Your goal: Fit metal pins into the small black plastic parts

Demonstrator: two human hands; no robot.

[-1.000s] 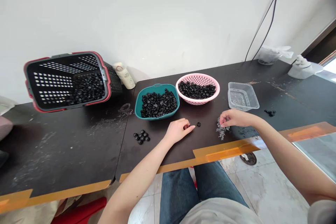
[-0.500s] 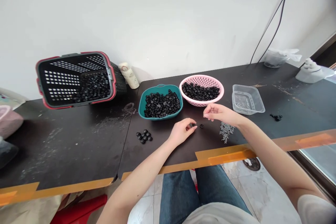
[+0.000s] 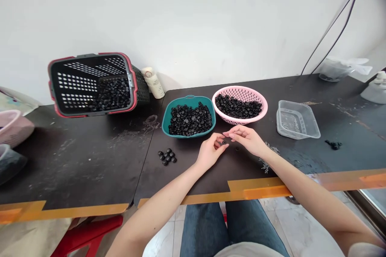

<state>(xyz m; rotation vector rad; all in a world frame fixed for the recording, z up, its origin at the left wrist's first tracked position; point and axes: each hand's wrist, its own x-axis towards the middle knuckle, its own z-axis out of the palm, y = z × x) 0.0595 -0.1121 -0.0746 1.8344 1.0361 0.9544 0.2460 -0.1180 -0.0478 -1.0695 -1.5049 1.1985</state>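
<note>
The right hand has swung in beside the left hand, its fingers pressed together; I cannot tell if they hold anything. The left pinches a small black ring at 12 o'clock, just below the teal basket and pink colander, both heaped with rings.

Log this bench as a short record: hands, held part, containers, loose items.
Left hand: pinching a small black plastic part
Right hand: fingers extended close to that part; contact unclear
Containers holding black parts: teal bowl; pink colander; tilted black basket
Other container: clear plastic tray
Loose items: cluster of black parts; scattered metal screws
</note>
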